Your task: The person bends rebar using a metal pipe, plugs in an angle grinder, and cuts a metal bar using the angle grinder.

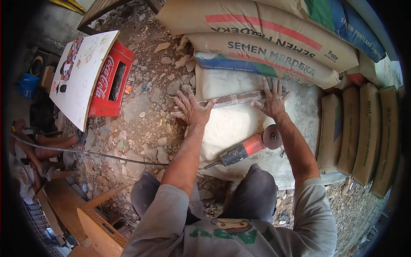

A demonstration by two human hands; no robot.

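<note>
A long, narrow brownish strip [233, 100] with pale dust on it lies across a whitish, dusty slab-like surface [227, 125]. Near its left end is my left hand [193, 109], fingers spread wide and thumb along the strip. My right hand [272, 102] rests by the right end, its fingers also stretched out and apart. Both hands are dusty. Between my forearms, nearer my knees, an orange-and-black angle grinder [245, 149] lies on its side. Its round disc [272, 137] sits just below my right wrist.
Stacked cement bags [269, 55] stand ahead, with more bags [366, 132] upright at right. Left are a red Coca-Cola crate [113, 81] under a white board [79, 77], and a wooden chair [100, 222]. A cable [98, 153] crosses the rubble. Another person's legs [55, 147] show far left.
</note>
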